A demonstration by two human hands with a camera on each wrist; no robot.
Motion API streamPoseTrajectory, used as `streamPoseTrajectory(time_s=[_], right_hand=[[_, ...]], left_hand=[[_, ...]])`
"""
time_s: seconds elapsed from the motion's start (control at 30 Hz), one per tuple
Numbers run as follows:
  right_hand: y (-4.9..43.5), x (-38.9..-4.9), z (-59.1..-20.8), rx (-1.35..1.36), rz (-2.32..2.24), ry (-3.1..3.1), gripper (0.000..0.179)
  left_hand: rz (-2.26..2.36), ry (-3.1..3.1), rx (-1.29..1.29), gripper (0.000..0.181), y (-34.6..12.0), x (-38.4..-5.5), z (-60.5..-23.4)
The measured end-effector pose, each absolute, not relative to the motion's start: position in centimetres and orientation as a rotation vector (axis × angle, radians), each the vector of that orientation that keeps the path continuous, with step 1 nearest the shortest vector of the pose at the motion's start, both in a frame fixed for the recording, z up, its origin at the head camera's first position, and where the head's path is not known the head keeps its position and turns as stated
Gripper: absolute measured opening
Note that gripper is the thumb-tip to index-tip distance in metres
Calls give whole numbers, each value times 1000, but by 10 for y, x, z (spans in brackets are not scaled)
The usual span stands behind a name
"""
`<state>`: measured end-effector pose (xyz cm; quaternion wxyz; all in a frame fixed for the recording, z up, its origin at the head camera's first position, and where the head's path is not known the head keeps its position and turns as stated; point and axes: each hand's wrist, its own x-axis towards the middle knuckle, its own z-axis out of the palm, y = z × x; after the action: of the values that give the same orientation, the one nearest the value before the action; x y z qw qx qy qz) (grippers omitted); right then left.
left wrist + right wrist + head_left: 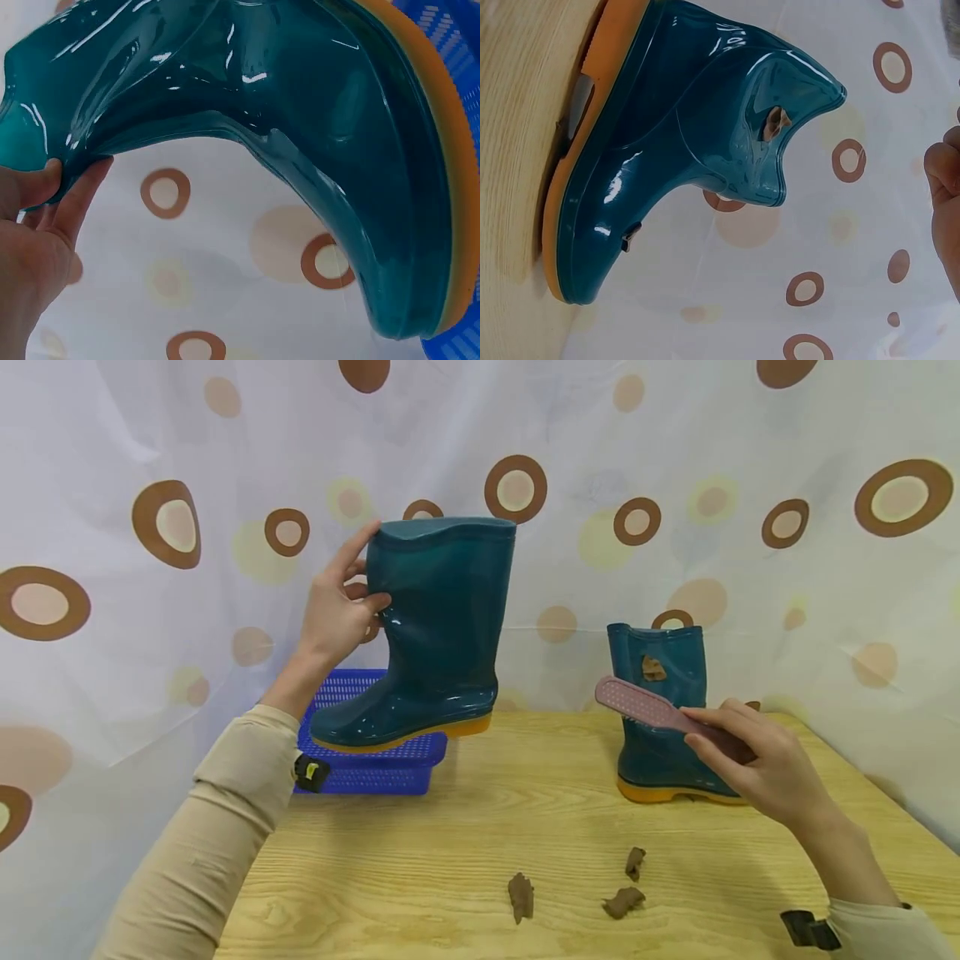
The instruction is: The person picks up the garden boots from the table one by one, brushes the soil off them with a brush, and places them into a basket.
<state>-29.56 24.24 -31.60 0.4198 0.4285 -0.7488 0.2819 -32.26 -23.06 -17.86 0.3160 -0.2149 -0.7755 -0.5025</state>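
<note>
My left hand [335, 610] pinches the upper shaft of a dark teal rubber boot [442, 627], holding it in the air with its orange sole downward. The left wrist view has the thumb and fingers on the shaft's edge of this boot [315, 82]. A pink brush [645, 703] is in my right hand [772, 760], gripped by its handle, its head pointing left. Behind the brush, a second teal boot [663, 752] stands upright on the table; a brown lump [653, 668] sticks to its shaft. The right wrist view shows another brown bit [631, 236] on its foot.
A blue perforated basket [382, 779] stands at the back left, partly below the raised boot. Several brown lumps, such as one piece [521, 897], lie on the wooden table [375, 877] near the front. A spotted curtain [570, 435] hangs behind.
</note>
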Motion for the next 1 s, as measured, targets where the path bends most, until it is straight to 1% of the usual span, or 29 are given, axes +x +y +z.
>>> streamPoseTrajectory(time_s=[0.3,0.57,0.77,1.0], right_hand=[[242,-297,-318,1092,689,-1871,37],[241,-296,-317,1097,672,-1867,44],[241,-294,-316,1105,686,-1875,38],[241,-292,-315,1111,699,-1876,35]], left_hand=[[-1164,-2170,-434,85,-261,-330,-176],[-1133,-2307,-340,87,-288,-337,-191],[-1159,-2370,-270,88,-296,-342,-201],[-1097,-2426,-313,84,-292,-355,-199]])
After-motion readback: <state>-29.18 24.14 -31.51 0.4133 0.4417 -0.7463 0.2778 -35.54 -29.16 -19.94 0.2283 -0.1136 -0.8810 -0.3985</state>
